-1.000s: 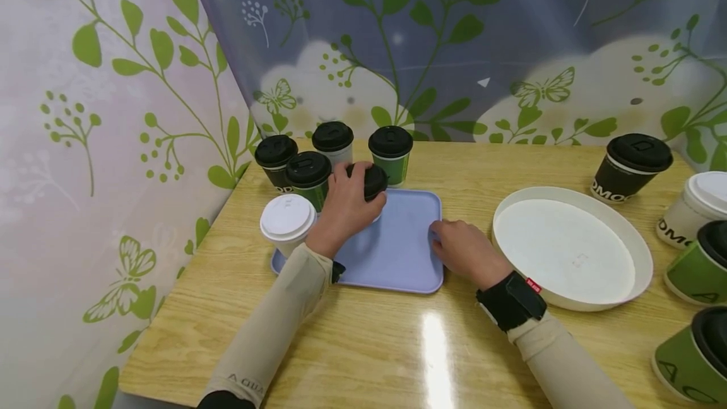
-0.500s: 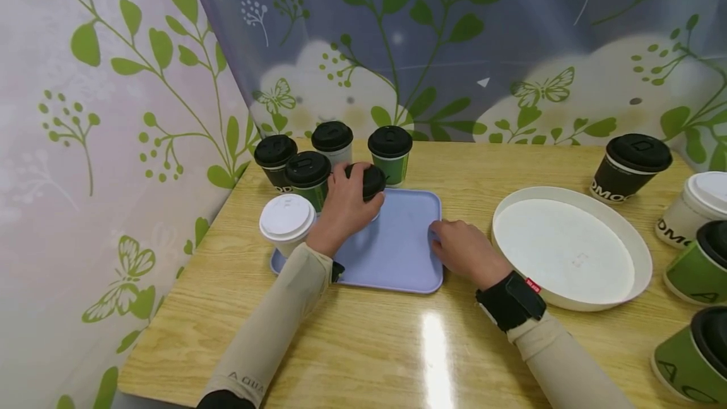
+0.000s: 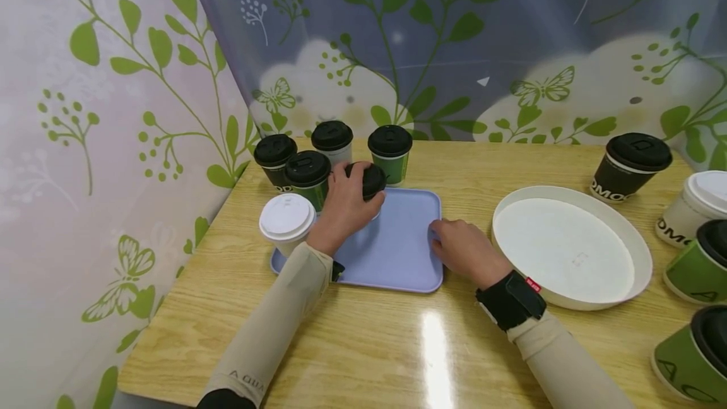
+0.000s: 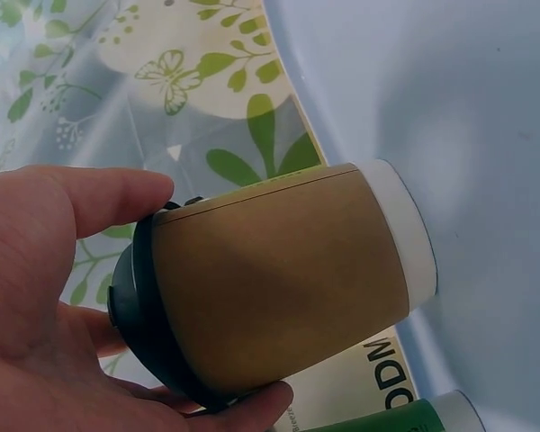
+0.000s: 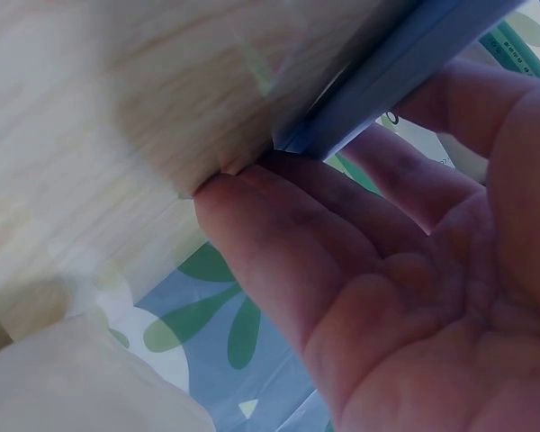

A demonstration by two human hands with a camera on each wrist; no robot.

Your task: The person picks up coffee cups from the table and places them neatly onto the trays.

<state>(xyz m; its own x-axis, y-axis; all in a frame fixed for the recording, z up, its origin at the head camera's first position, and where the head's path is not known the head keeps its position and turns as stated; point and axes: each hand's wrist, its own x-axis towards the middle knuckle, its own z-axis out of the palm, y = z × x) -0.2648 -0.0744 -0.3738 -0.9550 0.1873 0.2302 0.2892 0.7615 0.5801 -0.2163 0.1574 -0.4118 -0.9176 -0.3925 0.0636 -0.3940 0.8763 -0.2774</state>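
My left hand (image 3: pixel 345 208) grips a paper coffee cup (image 4: pixel 279 279) around its black lid. This cup has a brown sleeve and a white base, and its base meets the lavender tray (image 3: pixel 400 251) in the left wrist view. At the tray's right edge, my right hand (image 3: pixel 467 250) holds the rim, the thumb on the upper side and the other fingers low against the table. To the left of the left hand are a white-lidded cup (image 3: pixel 286 218) on the tray and a green cup (image 3: pixel 309 172) with a black lid.
Behind the tray stand a black cup (image 3: pixel 276 155), a white cup (image 3: pixel 332 141) and a green cup (image 3: pixel 390 150), all black-lidded. A round cream tray (image 3: pixel 570 251) lies right of the right hand. Several more cups line the table's right side, including a black one (image 3: pixel 627 169).
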